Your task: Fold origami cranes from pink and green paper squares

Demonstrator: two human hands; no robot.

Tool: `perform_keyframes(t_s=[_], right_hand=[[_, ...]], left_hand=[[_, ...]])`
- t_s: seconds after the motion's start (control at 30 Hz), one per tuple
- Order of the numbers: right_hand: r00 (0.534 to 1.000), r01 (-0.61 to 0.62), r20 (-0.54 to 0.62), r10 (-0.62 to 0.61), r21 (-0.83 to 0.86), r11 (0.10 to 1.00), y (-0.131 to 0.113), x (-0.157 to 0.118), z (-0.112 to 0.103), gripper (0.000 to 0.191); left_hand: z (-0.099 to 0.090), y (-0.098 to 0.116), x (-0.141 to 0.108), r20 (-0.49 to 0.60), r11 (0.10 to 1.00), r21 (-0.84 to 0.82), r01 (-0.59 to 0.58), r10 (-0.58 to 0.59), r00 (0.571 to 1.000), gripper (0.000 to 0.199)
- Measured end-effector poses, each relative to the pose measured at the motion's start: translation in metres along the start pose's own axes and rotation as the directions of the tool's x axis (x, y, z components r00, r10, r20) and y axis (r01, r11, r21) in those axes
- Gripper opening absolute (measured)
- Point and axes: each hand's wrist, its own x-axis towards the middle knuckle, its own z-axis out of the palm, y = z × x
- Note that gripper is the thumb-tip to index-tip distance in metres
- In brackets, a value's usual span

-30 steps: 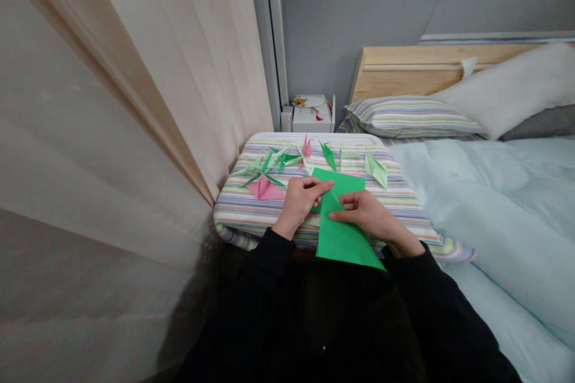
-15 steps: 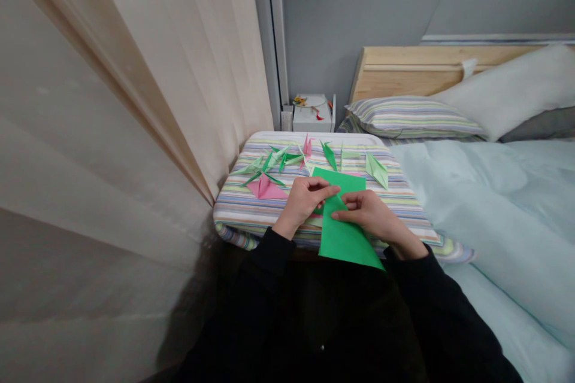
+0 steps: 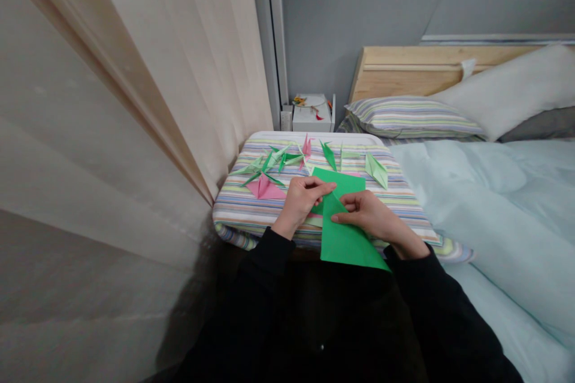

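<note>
Between my hands is a green sheet of paper [image 3: 348, 245], held tilted over the table's near edge. My left hand [image 3: 305, 200] pinches its upper left corner between thumb and fingers. Lower on the right, my right hand [image 3: 371, 215] grips the same sheet, thumb in front. Behind it lies another flat green sheet [image 3: 350, 181], partly hidden by the hands. Left of my left hand rests a pink folded paper [image 3: 266, 187]. Several green folded paper cranes [image 3: 269, 161] lie beyond it, with a pink crane [image 3: 306, 146] farther back.
The table [image 3: 242, 209] has a striped cloth. A light green folded paper [image 3: 376, 171] lies at its right side. A beige curtain [image 3: 179, 72] hangs at the left; a bed with a pale blue quilt [image 3: 494, 191] stands at the right. A white cabinet [image 3: 312, 118] is behind.
The held green sheet has shifted slightly, its lower edge a little lower and farther right. My left fingertips have moved slightly left; my right hand has stayed nearly in place.
</note>
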Motion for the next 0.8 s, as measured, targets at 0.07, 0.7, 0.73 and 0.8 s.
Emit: perform_keyframes(t_s=[0.07,0.7,0.73,0.8], right_hand=[[1.000,-0.001,0.027,0.001,-0.011,1.000,0.001,-0.001,0.001,0.055],[0.982,0.014,-0.186,0.016,0.157,0.988,-0.008,-0.001,0.010,0.038],[0.980,0.017,-0.198,0.014,0.155,0.988,-0.008,0.000,0.011,0.038],[0.979,0.025,-0.205,0.007,0.152,0.988,-0.008,0.002,0.012,0.038]], left_hand=[[0.000,-0.001,0.002,-0.036,0.998,-0.067,-0.001,-0.001,0.999,0.040],[-0.002,0.007,-0.002,0.120,0.997,0.022,-0.071,0.068,0.990,0.030],[-0.002,0.007,-0.001,0.119,0.997,0.025,-0.072,0.069,0.991,0.030],[-0.002,0.007,-0.002,0.116,0.997,0.030,-0.070,0.066,0.991,0.032]])
